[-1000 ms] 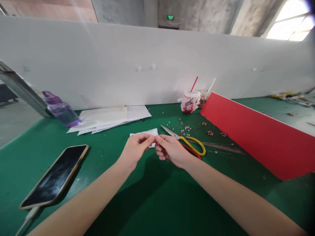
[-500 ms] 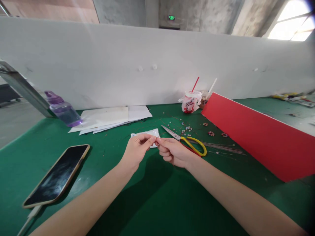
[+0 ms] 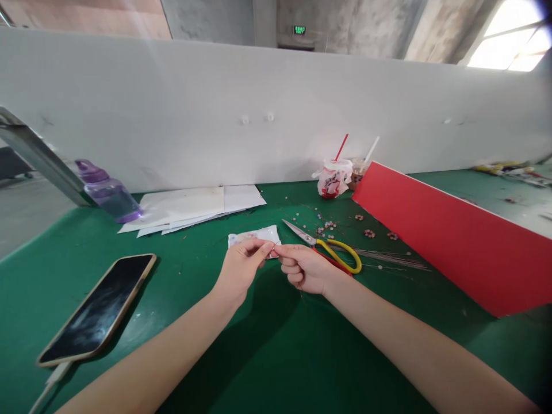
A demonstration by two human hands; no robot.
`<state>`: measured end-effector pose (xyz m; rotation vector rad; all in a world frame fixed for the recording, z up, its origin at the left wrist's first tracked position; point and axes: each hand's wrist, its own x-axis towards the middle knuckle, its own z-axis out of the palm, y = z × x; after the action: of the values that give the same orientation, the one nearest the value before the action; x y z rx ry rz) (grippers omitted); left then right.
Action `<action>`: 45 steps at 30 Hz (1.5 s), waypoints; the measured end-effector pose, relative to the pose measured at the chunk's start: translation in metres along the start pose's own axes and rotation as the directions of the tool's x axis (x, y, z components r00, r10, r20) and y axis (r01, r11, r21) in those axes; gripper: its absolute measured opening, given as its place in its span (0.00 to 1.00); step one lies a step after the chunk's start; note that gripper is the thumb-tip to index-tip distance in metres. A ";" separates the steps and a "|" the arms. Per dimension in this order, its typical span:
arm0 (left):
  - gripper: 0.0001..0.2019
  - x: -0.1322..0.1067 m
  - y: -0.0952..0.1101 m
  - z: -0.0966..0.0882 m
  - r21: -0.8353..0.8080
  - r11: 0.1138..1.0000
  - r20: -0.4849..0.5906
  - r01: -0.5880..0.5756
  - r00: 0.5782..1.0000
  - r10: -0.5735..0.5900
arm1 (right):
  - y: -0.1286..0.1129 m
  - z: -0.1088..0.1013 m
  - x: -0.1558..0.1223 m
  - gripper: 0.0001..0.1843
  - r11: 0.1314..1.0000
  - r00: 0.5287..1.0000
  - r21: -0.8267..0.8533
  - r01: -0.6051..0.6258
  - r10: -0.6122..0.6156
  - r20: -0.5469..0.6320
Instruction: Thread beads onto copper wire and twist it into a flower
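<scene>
My left hand (image 3: 241, 265) is closed in a pinch, thumb against forefinger, over a small white packet (image 3: 268, 233) lying on the table. Its fingertips meet those of my right hand (image 3: 304, 267), which also pinches, its other fingers curled in. Something tiny and reddish is between the fingertips, too small to make out. Just beyond my right hand lie scissors (image 3: 353, 261) with yellow and red handles, blades pointing away to the left. Loose beads (image 3: 328, 225) are scattered past the blades. A bundle of thin brownish wires (image 3: 394, 259) lies to the right of the scissors.
Several small bead clusters (image 3: 369, 233) sit near a standing red board (image 3: 448, 247). At the back are a bagged drink cup (image 3: 333, 179), papers (image 3: 185, 207) and a purple bottle (image 3: 112, 195) before a grey partition (image 3: 194, 115). A phone (image 3: 99, 310) on a cable lies left.
My fingertips have shifted very slightly, with a little more of the packet showing above my left hand. Both hands keep their pinch; the view has moved a touch.
</scene>
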<state>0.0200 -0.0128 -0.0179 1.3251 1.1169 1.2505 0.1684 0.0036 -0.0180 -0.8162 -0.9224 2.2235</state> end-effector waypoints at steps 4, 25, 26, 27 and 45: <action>0.10 -0.001 0.001 0.001 -0.016 1.000 -0.015 0.023 1.000 -0.023 | -0.001 0.001 -0.001 0.09 1.000 0.999 -0.005 -0.011 0.010 -0.031; 0.10 -0.002 0.005 0.000 0.038 0.997 0.056 0.061 0.996 -0.063 | -0.002 -0.004 0.000 0.05 0.996 0.997 0.057 -0.071 0.070 0.020; 0.10 -0.002 0.006 0.000 0.039 0.997 0.070 0.068 0.995 -0.070 | -0.002 -0.004 0.000 0.05 0.997 0.998 0.046 -0.060 0.059 0.019; 0.10 -0.002 0.007 0.000 0.040 0.997 0.079 0.071 0.994 -0.074 | -0.002 -0.004 0.000 0.05 0.998 0.999 0.035 -0.046 0.045 0.020; 0.08 0.001 0.009 -0.002 0.230 0.972 0.083 -0.056 0.996 0.037 | -0.006 -0.006 -0.001 0.07 0.998 1.000 -0.053 0.026 -0.027 -0.004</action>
<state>0.0182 -0.0128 -0.0091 1.5692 1.2101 1.1167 0.1752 0.0085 -0.0168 -0.8280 -0.9876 2.1821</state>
